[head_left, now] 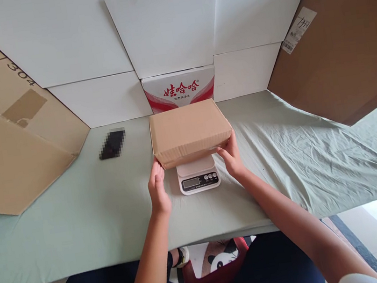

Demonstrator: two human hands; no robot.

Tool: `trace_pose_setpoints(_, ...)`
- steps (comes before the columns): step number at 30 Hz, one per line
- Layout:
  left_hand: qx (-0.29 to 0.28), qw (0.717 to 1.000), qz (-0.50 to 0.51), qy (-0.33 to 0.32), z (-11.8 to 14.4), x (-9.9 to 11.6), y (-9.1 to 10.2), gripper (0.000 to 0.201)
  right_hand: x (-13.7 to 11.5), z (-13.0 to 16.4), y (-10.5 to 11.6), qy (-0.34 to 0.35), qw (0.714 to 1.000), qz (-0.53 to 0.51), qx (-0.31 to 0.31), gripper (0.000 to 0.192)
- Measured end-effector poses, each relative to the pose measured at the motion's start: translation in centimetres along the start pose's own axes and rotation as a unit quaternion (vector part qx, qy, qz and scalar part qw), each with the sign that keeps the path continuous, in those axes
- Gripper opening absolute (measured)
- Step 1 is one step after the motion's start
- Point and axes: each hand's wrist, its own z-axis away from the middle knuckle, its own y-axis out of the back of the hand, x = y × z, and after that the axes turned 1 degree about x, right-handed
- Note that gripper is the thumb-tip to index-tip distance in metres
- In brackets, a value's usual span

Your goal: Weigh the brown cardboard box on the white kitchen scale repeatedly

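Between my two hands is a closed brown cardboard box (186,127), above a white kitchen scale (200,188). My left hand (158,191) grips the box's near left corner, its fingers partly hidden behind the side. At the near right corner my right hand (231,156) holds the box with the thumb on the front face and the fingers around the side. The scale's front panel with its display and several buttons shows below the box; most of its weighing plate is covered. Whether the box touches the plate I cannot tell.
A pixelated dark object (112,143) lies on the green tablecloth (90,222) to the left. White panels (168,31) and a red-and-white printed carton (180,88) stand at the back. Large cardboard sheets wall the left (14,139) and right (333,44) sides.
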Motion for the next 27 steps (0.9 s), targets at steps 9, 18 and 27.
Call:
trace_pose_setpoints(9,0.041,0.999,-0.001,0.020,1.4,-0.5,0.6,0.078,-0.2,2.6,0.0,-0.008,0.999,0.038,0.013,0.073)
trace_pose_setpoints(18,0.061,0.998,-0.005,0.033,1.6,-0.5,0.6,0.078,-0.3,2.3,-0.1,-0.023,0.999,0.027,0.021,0.070)
trace_pose_setpoints(27,0.058,0.998,-0.008,0.024,1.7,-0.5,0.6,0.074,-0.4,2.4,0.0,-0.025,0.999,0.029,0.030,0.067)
